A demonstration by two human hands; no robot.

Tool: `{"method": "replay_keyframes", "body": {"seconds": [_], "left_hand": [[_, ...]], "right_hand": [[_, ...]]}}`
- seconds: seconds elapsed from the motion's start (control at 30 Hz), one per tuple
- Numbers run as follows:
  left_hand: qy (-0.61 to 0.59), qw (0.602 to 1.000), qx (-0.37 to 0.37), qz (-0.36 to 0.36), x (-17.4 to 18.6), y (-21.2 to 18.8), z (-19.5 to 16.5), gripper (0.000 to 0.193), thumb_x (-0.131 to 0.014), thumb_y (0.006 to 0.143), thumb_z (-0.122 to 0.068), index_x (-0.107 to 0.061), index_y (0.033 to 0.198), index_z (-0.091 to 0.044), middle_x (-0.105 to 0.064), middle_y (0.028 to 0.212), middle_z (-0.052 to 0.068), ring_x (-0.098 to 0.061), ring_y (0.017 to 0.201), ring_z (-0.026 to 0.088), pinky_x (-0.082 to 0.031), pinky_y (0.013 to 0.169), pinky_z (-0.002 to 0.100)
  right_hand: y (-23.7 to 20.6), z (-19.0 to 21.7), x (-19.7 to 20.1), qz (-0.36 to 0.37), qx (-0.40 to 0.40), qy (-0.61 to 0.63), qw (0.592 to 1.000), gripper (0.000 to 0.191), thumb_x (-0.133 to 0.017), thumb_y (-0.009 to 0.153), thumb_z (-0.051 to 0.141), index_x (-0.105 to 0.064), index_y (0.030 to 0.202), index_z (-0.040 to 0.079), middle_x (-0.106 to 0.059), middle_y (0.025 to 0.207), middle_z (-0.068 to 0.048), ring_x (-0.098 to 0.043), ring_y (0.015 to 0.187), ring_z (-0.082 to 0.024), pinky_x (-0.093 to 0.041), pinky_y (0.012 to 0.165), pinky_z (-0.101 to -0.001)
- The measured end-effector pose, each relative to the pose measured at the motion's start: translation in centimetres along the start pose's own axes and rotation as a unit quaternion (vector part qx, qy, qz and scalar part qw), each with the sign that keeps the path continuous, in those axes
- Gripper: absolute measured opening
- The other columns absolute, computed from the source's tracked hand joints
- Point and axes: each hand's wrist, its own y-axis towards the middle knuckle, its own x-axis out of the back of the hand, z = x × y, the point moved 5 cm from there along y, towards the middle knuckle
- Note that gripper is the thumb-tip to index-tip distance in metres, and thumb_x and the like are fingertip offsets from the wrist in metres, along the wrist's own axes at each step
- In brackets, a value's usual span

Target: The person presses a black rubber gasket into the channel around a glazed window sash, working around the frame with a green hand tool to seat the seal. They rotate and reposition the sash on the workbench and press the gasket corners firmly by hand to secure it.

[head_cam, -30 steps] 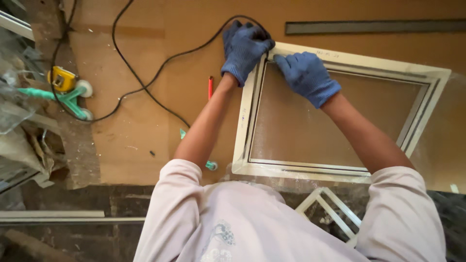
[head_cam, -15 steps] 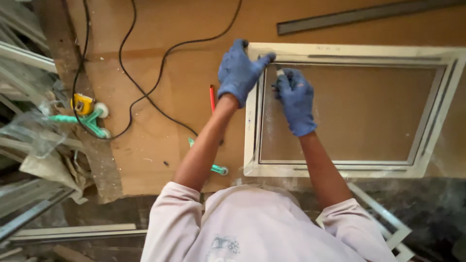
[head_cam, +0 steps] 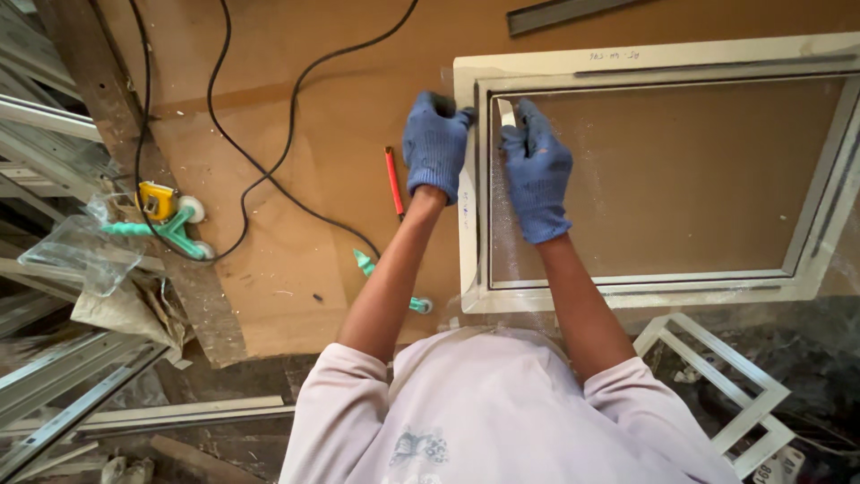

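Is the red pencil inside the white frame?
No, the red pencil lies on the brown board, outside the white frame.

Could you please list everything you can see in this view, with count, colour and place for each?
rectangular white window frame with clear pane: one, white, flat on the board at right
flat brown board: one, brown, under the frame
black cable: one, black, looping across the board at upper left
thin red pencil-like stick: one, red, left of the frame
green suction handle: one, green with a yellow part, left edge of the board
grey metal bar: one, grey, top edge
smaller white frame: one, white, lower right
left hand: blue glove, on the frame's left rail
right hand: blue glove, on the pane near that rail
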Motion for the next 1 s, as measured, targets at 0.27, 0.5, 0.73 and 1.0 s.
{"method": "replay_keyframes", "body": {"seconds": [0.27, 0.5, 0.73, 1.0], "left_hand": [[-0.027, 0.995, -0.02, -0.098, 0.2, -1.3, 1.3, 0.018, -0.075, 0.088, -0.021, -0.064, 0.091, -0.007, -0.075, 0.085, 0.013, -0.072, 0.081, 0.036, -0.053, 0.07, 0.047], [0.034, 0.991, -0.001, -0.131, 5.2, -2.3, 3.6, 0.014, -0.07, 0.091, -0.02, -0.065, 0.094, -0.008, -0.076, 0.088, 0.014, -0.072, 0.085, 0.037, -0.053, 0.072, 0.048], [-0.004, 0.994, 0.055, -0.092, 5.7, 0.0, 3.7, 0.03, -0.079, 0.084, -0.032, -0.066, 0.092, -0.006, -0.074, 0.082, 0.015, -0.073, 0.077, 0.034, -0.055, 0.07, 0.043], [0.0, 0.986, -0.042, -0.162, 4.8, -0.9, 4.0, 0.016, -0.072, 0.089, -0.024, -0.066, 0.092, -0.01, -0.074, 0.084, 0.014, -0.071, 0.078, 0.035, -0.054, 0.067, 0.045]], "right_hand": [[-0.8, 0.0, -1.2, 0.039, 0.089, -0.05, 0.994, 0.033, -0.069, 0.108, 0.014, -0.065, 0.139, 0.001, -0.074, 0.13, -0.02, -0.076, 0.114, -0.028, -0.059, 0.095, -0.0348], [-3.4, -0.8, -3.5, 0.149, -0.123, 0.118, 0.974, 0.05, -0.067, 0.099, 0.007, -0.054, 0.147, 0.0, -0.076, 0.105, -0.011, -0.063, 0.074, -0.009, -0.057, 0.066, -0.0279], [-3.6, 0.6, -5.5, 0.152, -0.135, 0.19, 0.961, 0.043, -0.065, 0.101, 0.006, -0.06, 0.144, 0.003, -0.076, 0.108, -0.008, -0.068, 0.081, -0.005, -0.061, 0.068, -0.0255], [-2.8, 2.1, -5.1, 0.152, -0.039, 0.09, 0.983, 0.038, -0.065, 0.102, 0.009, -0.063, 0.138, -0.001, -0.077, 0.116, -0.013, -0.072, 0.087, -0.009, -0.062, 0.072, -0.0269]]}}
